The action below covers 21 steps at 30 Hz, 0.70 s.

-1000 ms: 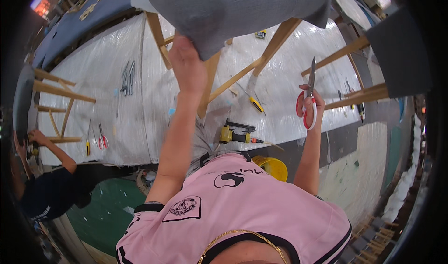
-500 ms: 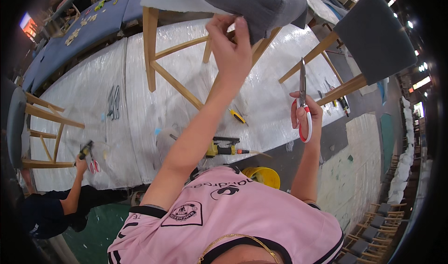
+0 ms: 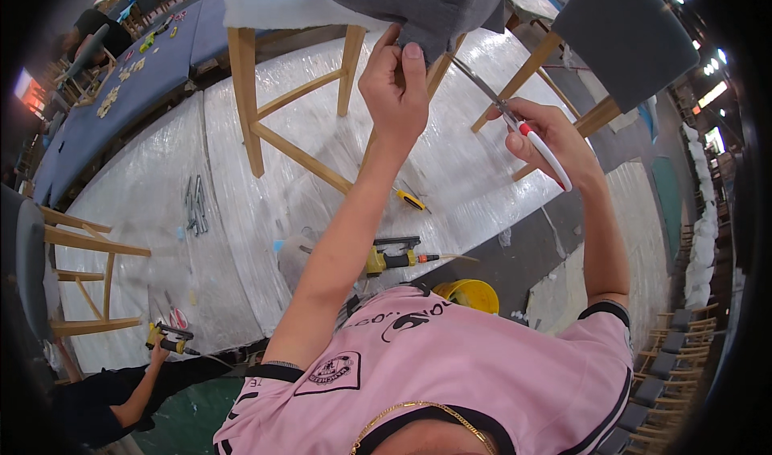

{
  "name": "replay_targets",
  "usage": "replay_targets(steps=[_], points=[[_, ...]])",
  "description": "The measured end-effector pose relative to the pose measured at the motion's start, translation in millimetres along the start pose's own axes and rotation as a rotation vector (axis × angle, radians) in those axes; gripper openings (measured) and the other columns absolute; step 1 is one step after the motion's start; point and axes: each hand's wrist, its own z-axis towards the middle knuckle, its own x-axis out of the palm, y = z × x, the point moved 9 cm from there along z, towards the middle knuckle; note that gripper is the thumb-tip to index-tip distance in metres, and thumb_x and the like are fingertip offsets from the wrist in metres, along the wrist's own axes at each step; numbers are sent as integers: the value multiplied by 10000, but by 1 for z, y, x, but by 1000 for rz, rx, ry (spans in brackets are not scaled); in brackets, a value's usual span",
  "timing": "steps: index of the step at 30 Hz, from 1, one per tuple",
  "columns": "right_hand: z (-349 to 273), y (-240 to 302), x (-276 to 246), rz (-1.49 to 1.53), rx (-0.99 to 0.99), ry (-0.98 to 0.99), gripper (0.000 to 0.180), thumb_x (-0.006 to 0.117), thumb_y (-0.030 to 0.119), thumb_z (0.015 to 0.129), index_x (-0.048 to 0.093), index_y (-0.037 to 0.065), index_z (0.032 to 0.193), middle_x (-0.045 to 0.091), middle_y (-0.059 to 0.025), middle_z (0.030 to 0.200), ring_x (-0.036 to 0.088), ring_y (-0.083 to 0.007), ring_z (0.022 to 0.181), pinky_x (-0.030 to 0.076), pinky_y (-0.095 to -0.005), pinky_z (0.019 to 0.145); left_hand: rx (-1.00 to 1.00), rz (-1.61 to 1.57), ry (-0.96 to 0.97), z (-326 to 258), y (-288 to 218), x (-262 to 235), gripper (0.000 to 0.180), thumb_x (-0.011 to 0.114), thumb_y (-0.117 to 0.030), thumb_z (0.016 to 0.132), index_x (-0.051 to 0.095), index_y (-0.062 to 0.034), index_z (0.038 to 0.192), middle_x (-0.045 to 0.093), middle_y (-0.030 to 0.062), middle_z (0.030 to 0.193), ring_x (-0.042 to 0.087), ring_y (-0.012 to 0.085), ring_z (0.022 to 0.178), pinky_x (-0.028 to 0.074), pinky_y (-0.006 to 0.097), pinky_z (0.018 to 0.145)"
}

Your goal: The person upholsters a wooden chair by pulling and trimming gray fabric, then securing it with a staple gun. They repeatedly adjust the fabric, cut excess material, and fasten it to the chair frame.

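Note:
My left hand [image 3: 396,89] pinches the edge of the dark grey fabric [image 3: 438,12] that drapes over a wooden chair's seat. White padding [image 3: 281,6] shows under the fabric on the left side, above the chair's wooden legs [image 3: 248,93]. My right hand [image 3: 555,137] is closed around scissors [image 3: 537,143] with red and white handles. Their blades point up and left, with the tips close to the fabric's hanging corner, just right of my left fingers. Whether the blades touch the fabric I cannot tell.
A yellow nail gun [image 3: 386,258] and a yellow-handled tool [image 3: 410,200] lie on the plastic-covered table [image 3: 289,153]. A yellow bucket [image 3: 474,296] stands below its edge. At lower left, a co-worker's hand [image 3: 159,350] holds another nail gun. A grey-backed chair [image 3: 627,37] stands at right.
My right hand has risen and swung the scissors from upright to slanting toward the fabric corner. My left hand keeps its pinch. The co-worker's nail gun has moved lower.

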Motion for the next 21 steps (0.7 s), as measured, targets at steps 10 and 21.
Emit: replay_targets(steps=[10, 21], points=[[14, 6, -7, -147, 27, 71, 835, 634, 813, 831, 734, 45, 1146, 654, -62, 814, 509, -127, 609, 404, -302, 554, 21, -56, -3, -1, -6, 0, 377, 639, -213, 1015, 568, 55, 760, 685, 324, 1168, 684, 213, 853, 471, 289, 623], [22, 16, -16, -257, 61, 112, 783, 604, 769, 889, 733, 47, 1162, 684, -87, 877, 560, -156, 659, 428, -311, 579, 19, -33, 6, 0, -1, 0, 338, 660, -189, 989, 596, 56, 766, 693, 306, 1186, 590, 127, 665, 442, 267, 556]])
